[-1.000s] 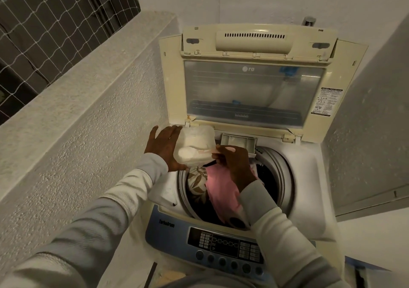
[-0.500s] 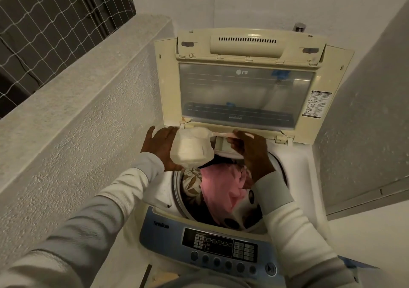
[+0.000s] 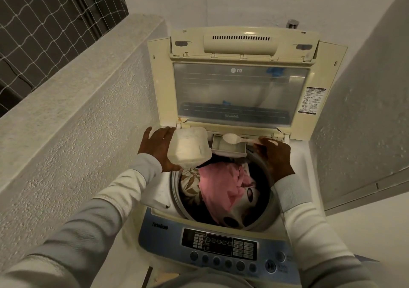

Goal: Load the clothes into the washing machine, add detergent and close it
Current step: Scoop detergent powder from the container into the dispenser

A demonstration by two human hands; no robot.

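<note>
A top-loading washing machine (image 3: 155, 190) stands with its lid (image 3: 239, 81) raised. Pink and patterned clothes (image 3: 221, 185) fill the drum. My left hand (image 3: 157, 146) holds a translucent tub of white detergent powder (image 3: 189, 147) over the drum's back left rim. My right hand (image 3: 274, 154) pinches the handle of a white spoon (image 3: 231, 138) heaped with powder. The spoon's bowl hovers over the pulled-out detergent drawer (image 3: 229, 149) at the back of the opening.
A rough plaster wall (image 3: 73, 132) with a ledge runs close on the left, netting above it. A grey door or panel (image 3: 363, 121) stands close on the right. The blue control panel (image 3: 219, 245) faces me at the front edge.
My right hand lifted the spoon out of the tub and carried it right, over the detergent drawer. The tub in my left hand stayed about where it was.
</note>
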